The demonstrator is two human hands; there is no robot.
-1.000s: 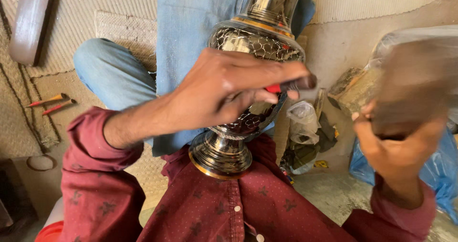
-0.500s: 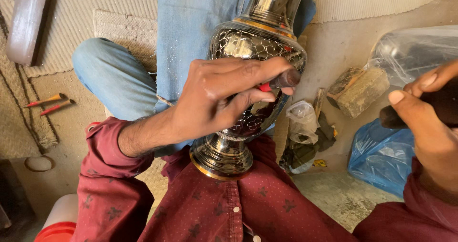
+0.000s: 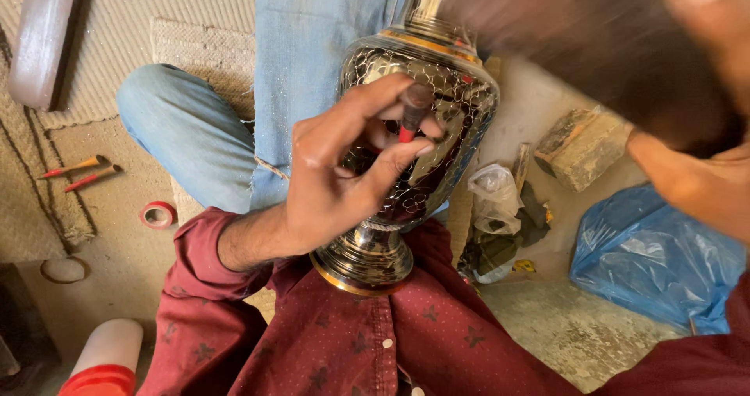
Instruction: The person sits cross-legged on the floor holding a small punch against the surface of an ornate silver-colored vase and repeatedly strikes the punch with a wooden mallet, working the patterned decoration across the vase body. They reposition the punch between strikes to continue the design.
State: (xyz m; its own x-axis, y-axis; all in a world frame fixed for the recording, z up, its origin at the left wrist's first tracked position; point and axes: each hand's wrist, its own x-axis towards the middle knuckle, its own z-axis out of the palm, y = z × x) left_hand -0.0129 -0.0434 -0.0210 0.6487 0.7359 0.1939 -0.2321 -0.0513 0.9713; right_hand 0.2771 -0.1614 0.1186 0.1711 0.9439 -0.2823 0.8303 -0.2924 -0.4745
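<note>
A tall engraved metal vase [image 3: 461, 115] stands tilted against my lap, its round foot [image 3: 363, 259] resting on my maroon shirt. My left hand [image 3: 336, 185] pinches a short punch with a red band [image 3: 412, 113] and presses its tip to the vase's belly. My right hand [image 3: 695, 185] is at the upper right, closed around a dark wooden mallet [image 3: 594, 52]. The mallet is heavily blurred and hangs above the vase's shoulder. Its handle is hidden.
Behind the vase sits another person, whose blue-jeaned leg [image 3: 187, 130] shows. A wooden block [image 3: 582, 146], a clear plastic bag [image 3: 496, 197] and a blue plastic bag [image 3: 656, 255] lie to the right. At left lie a red tape roll [image 3: 158, 214] and two red-handled tools [image 3: 78, 172].
My right hand has swung the mallet from the lower right up over the vase. My left hand has turned the punch more upright on the vase's belly.
</note>
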